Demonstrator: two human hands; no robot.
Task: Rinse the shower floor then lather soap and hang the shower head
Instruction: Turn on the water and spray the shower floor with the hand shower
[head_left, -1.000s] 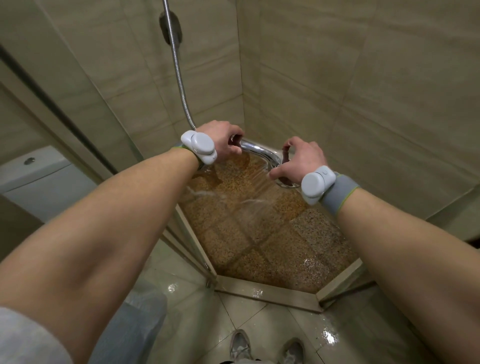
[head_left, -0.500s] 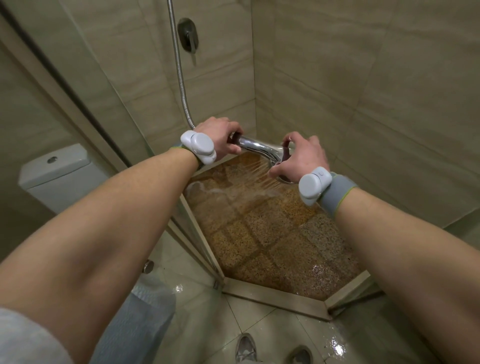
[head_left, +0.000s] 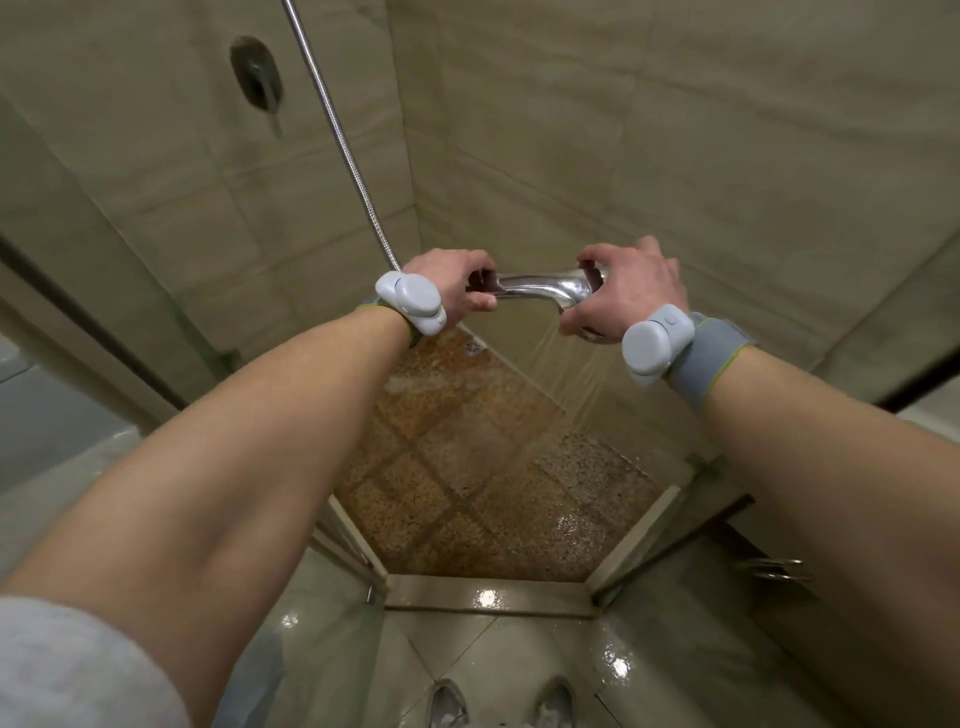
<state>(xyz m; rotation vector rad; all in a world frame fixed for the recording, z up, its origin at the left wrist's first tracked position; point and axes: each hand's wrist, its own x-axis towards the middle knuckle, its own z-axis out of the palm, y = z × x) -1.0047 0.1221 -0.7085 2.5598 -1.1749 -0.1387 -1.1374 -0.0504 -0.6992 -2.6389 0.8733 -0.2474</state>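
At the bottom edge of the frame two shoes (head_left: 498, 704) are seen on wet, glossy tiles, and just above them the raised threshold (head_left: 488, 597) of the stall is crossed by bright reflections. Beyond it, in the centre, the speckled brown shower floor (head_left: 467, 488) is shown wet across most of its area. Higher, at mid-frame, the chrome shower head (head_left: 540, 288) is held level over that floor between both hands: the handle end is wrapped by the left hand (head_left: 452, 286), closed firmly around it, while the spray end is pinched by the right hand (head_left: 628, 293), fingers curled over the top and thumb beneath. Thin streams are thrown down and to the right, toward the base of the right-hand wall. The head is judged rigid and light but slick when wet — it is best gripped on the narrow handle, not the rounded face. The ribbed metal hose (head_left: 337, 135) is drawn up toward the upper left, where the wall valve (head_left: 255, 73) is fixed; it is likely to tug sideways as the head is swung.
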